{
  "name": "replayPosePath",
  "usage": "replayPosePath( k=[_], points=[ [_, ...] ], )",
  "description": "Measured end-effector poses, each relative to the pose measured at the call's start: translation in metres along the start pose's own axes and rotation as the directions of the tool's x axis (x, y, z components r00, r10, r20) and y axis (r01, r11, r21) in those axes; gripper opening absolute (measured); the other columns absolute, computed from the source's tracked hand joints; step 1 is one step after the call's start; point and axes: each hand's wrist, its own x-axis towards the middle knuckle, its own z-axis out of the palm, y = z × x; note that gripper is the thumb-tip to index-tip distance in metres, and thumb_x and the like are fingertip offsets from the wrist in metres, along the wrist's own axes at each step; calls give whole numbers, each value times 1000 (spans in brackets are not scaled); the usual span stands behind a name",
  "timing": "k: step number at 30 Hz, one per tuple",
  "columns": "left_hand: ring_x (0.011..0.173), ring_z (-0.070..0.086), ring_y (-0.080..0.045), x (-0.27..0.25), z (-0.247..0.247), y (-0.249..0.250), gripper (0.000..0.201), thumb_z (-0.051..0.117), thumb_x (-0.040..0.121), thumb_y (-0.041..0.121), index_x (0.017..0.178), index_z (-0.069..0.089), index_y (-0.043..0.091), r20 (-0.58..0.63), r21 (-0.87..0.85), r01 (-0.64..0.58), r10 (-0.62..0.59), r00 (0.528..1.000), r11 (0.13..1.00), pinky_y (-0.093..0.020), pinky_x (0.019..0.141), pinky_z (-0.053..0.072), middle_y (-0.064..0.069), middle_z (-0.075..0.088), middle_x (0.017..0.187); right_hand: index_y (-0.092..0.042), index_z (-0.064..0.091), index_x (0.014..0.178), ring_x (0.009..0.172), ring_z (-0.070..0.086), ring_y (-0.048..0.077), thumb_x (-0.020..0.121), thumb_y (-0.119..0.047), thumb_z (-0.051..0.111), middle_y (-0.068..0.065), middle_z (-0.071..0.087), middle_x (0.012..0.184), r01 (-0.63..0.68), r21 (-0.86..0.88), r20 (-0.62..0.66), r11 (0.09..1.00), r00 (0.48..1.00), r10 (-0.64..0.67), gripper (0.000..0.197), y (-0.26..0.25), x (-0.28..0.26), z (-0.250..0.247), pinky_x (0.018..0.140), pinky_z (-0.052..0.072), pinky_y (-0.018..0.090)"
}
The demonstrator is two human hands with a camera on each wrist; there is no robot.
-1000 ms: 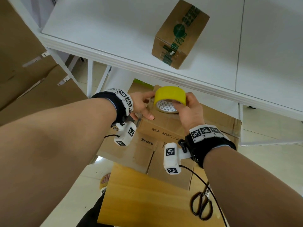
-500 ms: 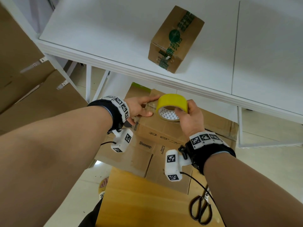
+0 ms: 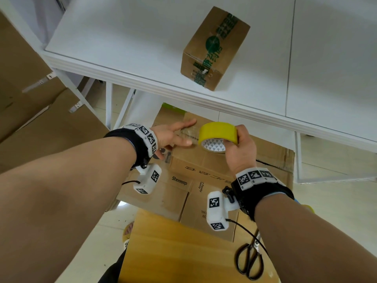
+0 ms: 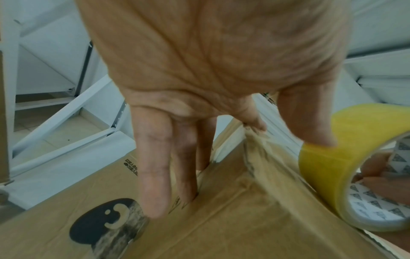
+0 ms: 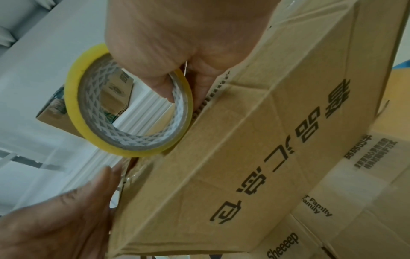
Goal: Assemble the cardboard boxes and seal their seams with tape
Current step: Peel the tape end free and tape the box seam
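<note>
While our right hand (image 3: 239, 149) curled its thumb and fingers around the yellow tape roll (image 3: 217, 133), that roll sat just above the top of the cardboard box (image 3: 204, 162) below the white surface (image 3: 142, 37), to the right of our left hand (image 3: 173, 134). Our left fingers (image 4: 153, 157) lay straight, seemingly pressing the tape's free end onto the box. We judged the strip would run rightward, away from them, along the seam.

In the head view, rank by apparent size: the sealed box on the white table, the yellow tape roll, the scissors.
1. Sealed box, clearly largest.
2. and 3. Yellow tape roll and scissors: look alike; scissors nearer the camera, so unranked.
</note>
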Motion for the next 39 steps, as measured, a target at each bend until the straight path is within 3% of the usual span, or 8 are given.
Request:
replayPosePath(
  k=[4,7,11,16,20,29,33,39],
  points=[
    [102,51,-24,-3,4,-2,31,30,89,70,118,33,78,-71,37,-26,28,997,999,-54,84,54,8,31,152,-19,49,91,69,50,20,83,4,46,4,54,75,1,-58,-42,998,999,-3,25,9,-2,-4,55,35,25],
    [107,55,-26,-1,8,-7,30,33,96,59,117,32,80,-132,112,-64,79,988,992,-49,75,58,10,38,145,-20,50,95,79,56,28,80,1,45,11,58,86,13,-118,-57,993,998,-20,26,15,-3,-10,62,41,29],
    [85,64,-27,5,12,-12,35,36,99,50,124,33,74,-245,296,-96,173,954,950,-44,71,59,-8,62,114,-34,42,92,83,58,27,73,-27,45,1,57,85,13,-214,11,977,1000,-11,21,15,-4,-15,82,53,55],
    [84,62,-20,15,33,-9,39,43,99,34,135,36,49,-385,406,-143,311,869,903,-30,77,49,2,64,108,-38,42,90,85,58,26,71,-45,52,-4,55,88,-19,-267,79,964,996,41,22,24,-4,-22,84,52,57],
    [71,62,-26,23,48,-18,44,38,101,29,142,26,42,-400,469,-132,343,850,873,-39,71,53,-10,66,93,-33,52,114,103,53,27,80,-42,59,-1,51,107,-25,-308,109,951,992,62,36,25,-6,-23,96,45,57],
    [106,57,-17,37,58,-20,49,56,94,32,138,33,34,-490,339,-207,360,794,918,-27,92,41,6,52,132,-31,50,128,116,47,28,86,-46,61,3,46,119,-23,-427,138,904,986,90,46,24,-5,-24,106,31,52],
    [95,63,-20,43,57,-24,49,57,91,37,132,30,46,-516,350,-163,335,789,922,-33,86,50,3,56,126,-35,51,124,116,47,26,83,-58,61,0,46,115,6,-443,179,897,980,83,48,20,-4,-24,106,30,52],
    [103,55,-8,36,59,-25,52,59,92,26,138,36,32,-509,301,-274,397,764,913,-20,87,39,10,52,132,-50,41,126,124,46,24,51,-85,60,-2,50,127,21,-385,239,923,968,78,85,26,-3,-42,104,39,57]
  ],
)
